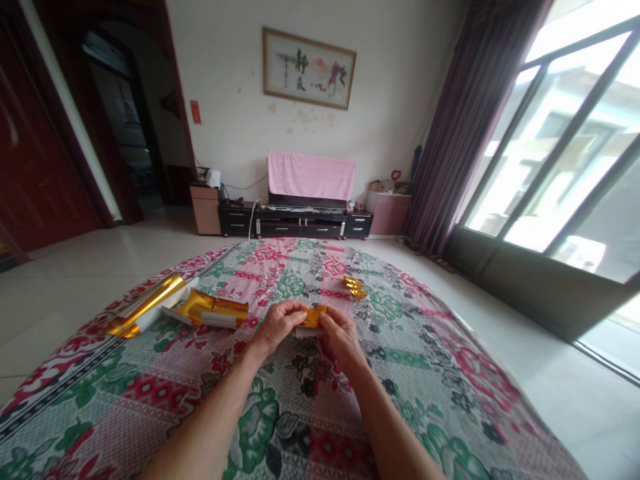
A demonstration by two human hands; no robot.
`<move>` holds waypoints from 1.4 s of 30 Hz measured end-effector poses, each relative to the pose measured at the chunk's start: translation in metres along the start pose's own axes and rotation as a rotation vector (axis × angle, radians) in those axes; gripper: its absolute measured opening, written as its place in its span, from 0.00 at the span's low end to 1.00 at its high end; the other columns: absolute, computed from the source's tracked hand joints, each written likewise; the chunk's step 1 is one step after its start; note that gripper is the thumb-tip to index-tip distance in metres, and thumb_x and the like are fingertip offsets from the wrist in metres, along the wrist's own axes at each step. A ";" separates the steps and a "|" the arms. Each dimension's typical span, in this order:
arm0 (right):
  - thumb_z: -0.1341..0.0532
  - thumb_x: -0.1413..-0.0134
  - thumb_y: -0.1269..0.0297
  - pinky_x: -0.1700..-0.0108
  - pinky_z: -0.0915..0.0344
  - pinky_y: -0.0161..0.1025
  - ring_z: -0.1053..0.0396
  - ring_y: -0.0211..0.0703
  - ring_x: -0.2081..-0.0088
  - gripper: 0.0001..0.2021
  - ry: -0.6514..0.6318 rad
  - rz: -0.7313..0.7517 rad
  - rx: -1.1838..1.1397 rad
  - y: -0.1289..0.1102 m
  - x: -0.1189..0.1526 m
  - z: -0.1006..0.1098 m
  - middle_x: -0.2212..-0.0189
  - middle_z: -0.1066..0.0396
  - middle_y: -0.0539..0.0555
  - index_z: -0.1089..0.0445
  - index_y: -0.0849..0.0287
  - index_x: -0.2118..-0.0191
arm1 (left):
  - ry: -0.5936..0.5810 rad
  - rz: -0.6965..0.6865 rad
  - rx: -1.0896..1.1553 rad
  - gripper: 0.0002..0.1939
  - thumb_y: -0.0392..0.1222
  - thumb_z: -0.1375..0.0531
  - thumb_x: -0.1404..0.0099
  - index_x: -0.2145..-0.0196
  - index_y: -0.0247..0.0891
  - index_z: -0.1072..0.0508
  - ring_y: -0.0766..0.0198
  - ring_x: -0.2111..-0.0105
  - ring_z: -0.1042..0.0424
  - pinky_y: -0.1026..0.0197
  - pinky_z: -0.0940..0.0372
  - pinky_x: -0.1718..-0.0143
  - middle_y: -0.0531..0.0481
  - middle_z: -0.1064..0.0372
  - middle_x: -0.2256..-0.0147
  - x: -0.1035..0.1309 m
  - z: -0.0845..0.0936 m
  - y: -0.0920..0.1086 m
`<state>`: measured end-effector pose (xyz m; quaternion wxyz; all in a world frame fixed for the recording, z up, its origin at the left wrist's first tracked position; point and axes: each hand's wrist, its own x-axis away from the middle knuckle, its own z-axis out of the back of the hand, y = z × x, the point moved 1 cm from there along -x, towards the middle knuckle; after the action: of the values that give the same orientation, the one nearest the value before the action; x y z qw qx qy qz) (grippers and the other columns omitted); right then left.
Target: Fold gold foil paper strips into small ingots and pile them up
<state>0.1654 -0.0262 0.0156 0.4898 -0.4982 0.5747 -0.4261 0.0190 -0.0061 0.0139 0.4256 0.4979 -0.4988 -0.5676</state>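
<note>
A small sheet of gold foil paper (313, 318) with a pale underside is stretched between my two hands, just above the patterned cloth. My left hand (280, 325) pinches its left end between thumb and fingers. At the right end, my right hand (342, 331) pinches it the same way. Beyond my right hand lie a few folded gold foil pieces (355, 288). To the left of my left hand rests a stack of gold foil sheets (213, 308), partly curled, and beside it a longer roll of gold foil (150, 307).
A floral cloth (400, 400) covers the broad rounded surface under my hands. Past its far edge stands a low black cabinet (300, 223) with a pink cloth (313, 175) draped over a screen-shaped object. A purple curtain (450, 120) and large windows are on the right.
</note>
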 end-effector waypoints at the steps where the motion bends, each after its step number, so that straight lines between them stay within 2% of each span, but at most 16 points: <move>1: 0.40 0.60 0.59 0.66 0.35 0.34 0.32 0.39 0.70 0.14 -0.005 0.009 -0.019 0.000 0.000 0.001 0.72 0.28 0.50 0.28 0.61 0.66 | -0.010 0.000 -0.004 0.12 0.42 0.40 0.50 0.68 0.34 0.27 0.69 0.77 0.35 0.68 0.42 0.75 0.54 0.31 0.77 0.001 0.000 0.001; 7: 0.40 0.60 0.59 0.69 0.35 0.34 0.33 0.38 0.73 0.12 0.034 0.043 -0.025 0.008 -0.002 0.002 0.74 0.28 0.50 0.29 0.61 0.68 | -0.099 0.079 0.093 0.15 0.39 0.39 0.52 0.65 0.34 0.28 0.68 0.75 0.33 0.67 0.40 0.72 0.54 0.30 0.74 0.003 0.000 0.002; 15: 0.40 0.62 0.63 0.65 0.35 0.36 0.32 0.38 0.72 0.12 -0.033 0.008 -0.074 0.009 0.001 -0.001 0.73 0.28 0.49 0.30 0.60 0.66 | -0.071 0.060 0.079 0.11 0.40 0.40 0.52 0.68 0.34 0.27 0.68 0.75 0.34 0.66 0.41 0.70 0.54 0.31 0.76 0.001 0.005 -0.001; 22: 0.42 0.61 0.63 0.68 0.35 0.34 0.33 0.37 0.74 0.10 0.010 0.010 0.002 0.006 0.004 -0.001 0.76 0.29 0.48 0.30 0.60 0.70 | -0.084 0.039 0.057 0.14 0.39 0.41 0.51 0.65 0.34 0.27 0.68 0.75 0.35 0.66 0.41 0.70 0.53 0.30 0.74 0.002 0.005 0.001; 28: 0.41 0.61 0.62 0.65 0.34 0.36 0.32 0.38 0.73 0.10 -0.007 -0.012 -0.087 0.011 0.003 -0.003 0.75 0.28 0.48 0.30 0.60 0.69 | -0.071 0.080 0.089 0.14 0.39 0.40 0.52 0.66 0.34 0.26 0.68 0.76 0.35 0.65 0.41 0.71 0.53 0.30 0.76 0.001 0.004 -0.003; 32: 0.41 0.61 0.61 0.68 0.35 0.35 0.31 0.39 0.73 0.12 0.010 -0.045 -0.080 0.013 0.003 -0.002 0.75 0.28 0.49 0.29 0.60 0.68 | -0.076 0.071 0.103 0.14 0.39 0.41 0.51 0.65 0.35 0.25 0.65 0.74 0.32 0.64 0.39 0.69 0.52 0.28 0.74 0.000 0.005 -0.008; 42: 0.44 0.56 0.60 0.66 0.33 0.36 0.30 0.42 0.66 0.13 -0.007 -0.021 -0.017 0.014 0.002 0.002 0.69 0.27 0.52 0.30 0.60 0.66 | -0.074 -0.004 -0.058 0.14 0.38 0.45 0.50 0.66 0.36 0.23 0.63 0.71 0.31 0.63 0.38 0.68 0.50 0.26 0.71 -0.002 0.008 -0.012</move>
<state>0.1656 -0.0261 0.0009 0.4831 -0.5100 0.5712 -0.4245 0.0115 -0.0010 0.0022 0.4200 0.4652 -0.4966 -0.6005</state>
